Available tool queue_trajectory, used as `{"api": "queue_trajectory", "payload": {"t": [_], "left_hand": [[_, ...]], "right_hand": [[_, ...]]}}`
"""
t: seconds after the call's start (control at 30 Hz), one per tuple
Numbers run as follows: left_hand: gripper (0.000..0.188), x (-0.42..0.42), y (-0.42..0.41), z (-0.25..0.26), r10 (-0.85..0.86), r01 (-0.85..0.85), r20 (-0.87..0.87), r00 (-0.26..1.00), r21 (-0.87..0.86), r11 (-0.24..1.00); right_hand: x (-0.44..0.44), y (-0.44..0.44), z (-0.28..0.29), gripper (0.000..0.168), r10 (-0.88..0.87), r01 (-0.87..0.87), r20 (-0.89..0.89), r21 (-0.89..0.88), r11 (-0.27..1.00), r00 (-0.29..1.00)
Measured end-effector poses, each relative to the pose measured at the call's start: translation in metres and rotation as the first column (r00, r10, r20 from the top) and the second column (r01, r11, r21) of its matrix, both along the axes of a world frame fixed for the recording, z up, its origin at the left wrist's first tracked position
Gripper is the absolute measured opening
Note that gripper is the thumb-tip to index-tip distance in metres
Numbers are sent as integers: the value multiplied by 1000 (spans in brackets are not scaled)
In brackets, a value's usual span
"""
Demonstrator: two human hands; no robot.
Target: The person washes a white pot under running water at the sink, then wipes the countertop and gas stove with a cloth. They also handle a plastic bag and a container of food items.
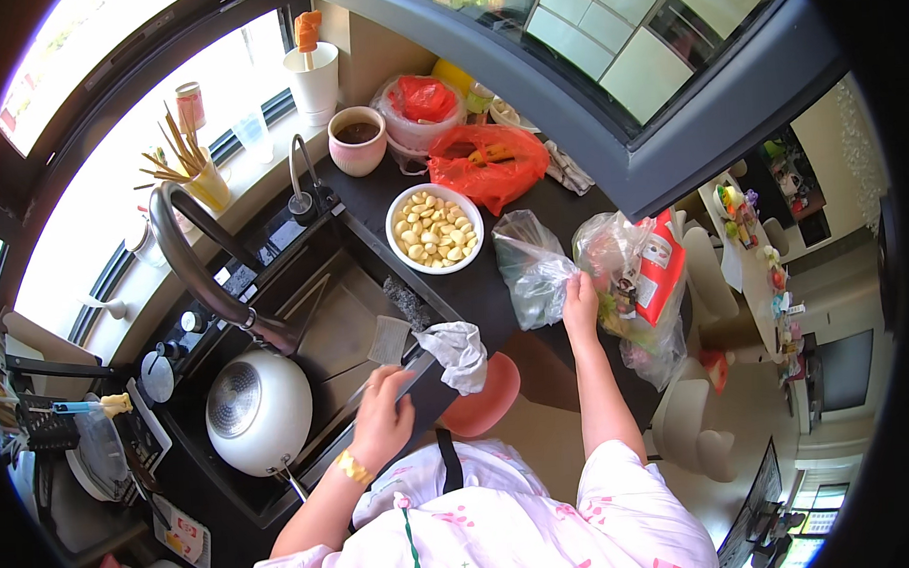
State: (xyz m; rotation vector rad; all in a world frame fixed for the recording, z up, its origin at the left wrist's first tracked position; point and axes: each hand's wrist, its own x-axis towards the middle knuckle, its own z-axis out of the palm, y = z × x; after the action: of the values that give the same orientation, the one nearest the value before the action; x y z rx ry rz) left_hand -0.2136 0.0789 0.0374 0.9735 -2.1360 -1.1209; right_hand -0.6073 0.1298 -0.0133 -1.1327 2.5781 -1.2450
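Observation:
My right hand (pixel 580 308) grips the edge of a clear plastic bag (pixel 533 270) with something green inside, on the dark counter. Close beside it sits a larger clear plastic bag (pixel 613 308) of mixed packets and greens. My left hand (pixel 384 410) hovers over the front edge of the black sink (pixel 335 318), fingers loosely spread and holding nothing. A crumpled pale cloth (pixel 457 355) drapes over the sink rim near those fingers. Bottom up in the sink lies a white pan (pixel 279 418). Beyond the sink, a white bowl (pixel 393 241) holds what look like peeled garlic cloves (pixel 434 228).
An open window sash (pixel 630 150) juts over the counter at upper right. A dark faucet (pixel 205 240) arches above the sink. Behind the bowl are a red plastic bag (pixel 488 163) and a pink-white pot (pixel 357 148). A pink bin (pixel 485 399) stands below the counter.

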Motion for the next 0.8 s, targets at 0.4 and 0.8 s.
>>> {"api": "queue_trajectory", "payload": {"t": [0.4,0.8], "left_hand": [[129,-237,-26,1,-118,114,17,993,133,984],[32,-75,-4,47,-213,327,-419,882,221,919]], "right_hand": [[9,-11,73,18,256,-266,-92,-114,957,962],[121,15,171,59,774,-700,417,-353,622,477]]}}
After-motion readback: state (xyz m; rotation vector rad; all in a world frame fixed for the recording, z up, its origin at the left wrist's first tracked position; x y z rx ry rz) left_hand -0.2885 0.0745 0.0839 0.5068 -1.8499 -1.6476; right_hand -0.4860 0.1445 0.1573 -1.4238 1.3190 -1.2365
